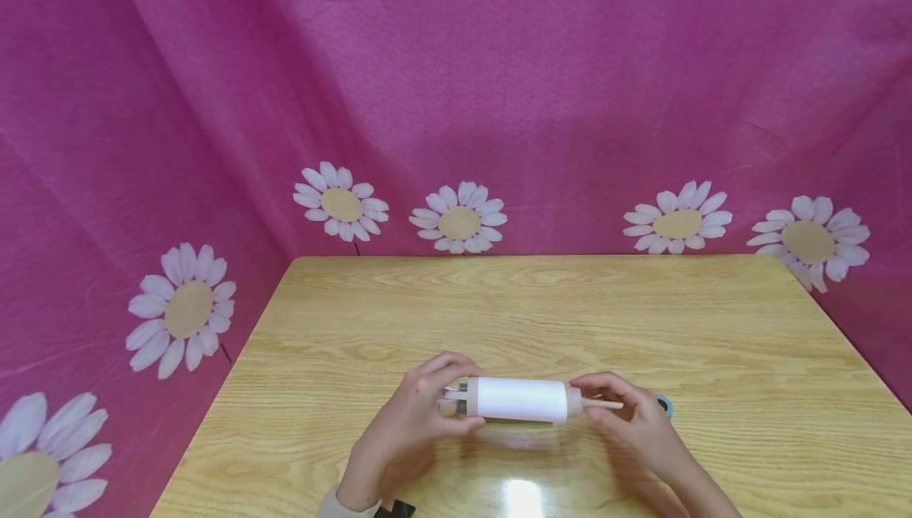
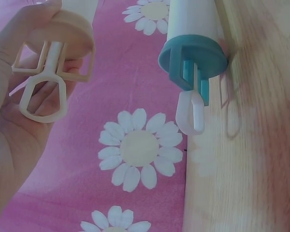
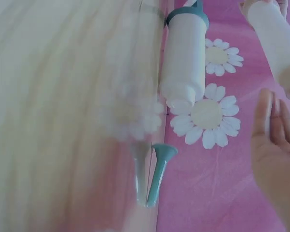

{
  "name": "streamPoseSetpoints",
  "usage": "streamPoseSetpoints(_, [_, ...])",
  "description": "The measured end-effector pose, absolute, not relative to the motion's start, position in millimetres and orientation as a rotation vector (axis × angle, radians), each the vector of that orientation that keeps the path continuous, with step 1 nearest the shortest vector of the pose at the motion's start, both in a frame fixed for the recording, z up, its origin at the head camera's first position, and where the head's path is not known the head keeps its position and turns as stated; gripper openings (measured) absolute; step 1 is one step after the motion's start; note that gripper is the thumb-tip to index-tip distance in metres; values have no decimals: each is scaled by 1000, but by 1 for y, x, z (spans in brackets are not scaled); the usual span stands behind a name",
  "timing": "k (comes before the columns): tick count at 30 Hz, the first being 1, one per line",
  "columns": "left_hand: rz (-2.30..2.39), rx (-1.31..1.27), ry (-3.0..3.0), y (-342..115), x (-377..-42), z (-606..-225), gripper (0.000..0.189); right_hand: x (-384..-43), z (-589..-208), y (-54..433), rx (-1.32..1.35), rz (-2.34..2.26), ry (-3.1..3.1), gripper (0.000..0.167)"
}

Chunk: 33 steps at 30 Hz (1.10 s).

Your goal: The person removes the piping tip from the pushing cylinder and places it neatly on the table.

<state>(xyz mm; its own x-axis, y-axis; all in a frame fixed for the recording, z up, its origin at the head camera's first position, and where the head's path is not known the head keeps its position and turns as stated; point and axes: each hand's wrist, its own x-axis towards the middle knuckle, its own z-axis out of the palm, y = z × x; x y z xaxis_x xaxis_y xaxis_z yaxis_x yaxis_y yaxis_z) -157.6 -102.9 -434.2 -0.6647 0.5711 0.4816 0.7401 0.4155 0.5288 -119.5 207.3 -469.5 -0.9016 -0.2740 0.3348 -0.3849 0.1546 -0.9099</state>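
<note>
My left hand (image 1: 420,407) grips one end of a white icing syringe (image 1: 522,399), held sideways above the table. In the left wrist view, its beige cap (image 2: 63,34) has two finger loops, and a pale plunger ring (image 2: 43,99) sticks out. At the other end, the thumb and index finger of my right hand (image 1: 634,415) pinch the flange of a long beige nozzle (image 1: 602,403); the other fingers stretch out straight in the right wrist view. A second white syringe (image 3: 184,58) with a teal cap (image 2: 193,55) lies on the table, mostly hidden behind the held one from above.
A teal funnel-shaped nozzle (image 3: 160,169) stands on the glossy wooden table (image 1: 541,304), just past my right hand in the head view. Purple cloth (image 1: 541,90) printed with daisies hangs along the table's back and sides. A black strap (image 1: 395,510) shows by my left wrist.
</note>
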Motion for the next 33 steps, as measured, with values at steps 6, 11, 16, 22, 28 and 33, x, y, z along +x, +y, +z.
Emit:
streamPoseSetpoints(6, [-1056, -1175, -2416, -102, -158, -436, 51, -118, -469, 205, 545, 1798, -2430, 20])
streamPoseSetpoints(11, [-1049, -1182, -2408, -103, -158, -437, 51, -119, -470, 203, 591, 1720, -2394, 21])
streamPoseSetpoints(16, [-1058, -1173, -2419, -103, -158, -437, 51, -122, -471, 202, 756, 1640, -2297, 34])
streamPoseSetpoints(22, [-1071, -1165, -2438, -104, -158, -437, 50, -128, -474, 202, 948, 1303, -2117, 41])
streamPoseSetpoints(28, [-1096, -1159, -2424, -105, -159, -438, 49, -132, -476, 203, 986, 1179, -2031, 39])
streamPoseSetpoints(33, [-1116, -1145, -2434, -105, -159, -437, 49, -128, -474, 205, 915, 1553, -2107, 46])
